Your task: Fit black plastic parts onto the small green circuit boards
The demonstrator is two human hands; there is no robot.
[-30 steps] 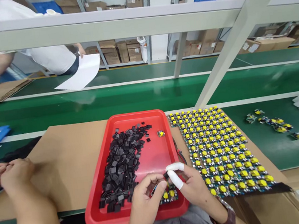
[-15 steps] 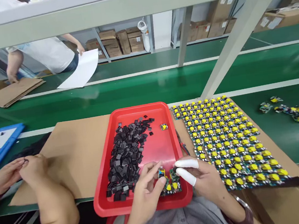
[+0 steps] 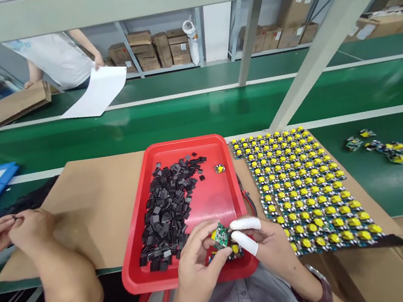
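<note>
My left hand (image 3: 200,257) pinches a small circuit board (image 3: 221,235) over the near end of the red tray (image 3: 150,153). The board's green side faces up and a bit of yellow shows at its left edge. My right hand (image 3: 265,241) wears white finger covers on thumb and forefinger. Their tips close at the board's right edge, on something small and dark that I cannot make out. Below the hands, more circuit boards (image 3: 236,249) lie in the tray, partly hidden. Black square pieces (image 3: 168,210) are heaped along its left side, and a single board (image 3: 219,169) sits farther back.
Rows of yellow-topped boards (image 3: 303,192) cover the cardboard to the right; loose boards (image 3: 390,148) lie beyond on the green bench. At left are a co-worker's hands (image 3: 22,229), a cardboard sheet (image 3: 94,209) and a blue-rimmed tray (image 3: 1,180). Another person holds white paper (image 3: 99,92) across the bench.
A circuit board is now raised in my left hand, green side up. My right fingertips have moved slightly left, to its edge. Across the bench, the person's cardboard has been tilted up.
</note>
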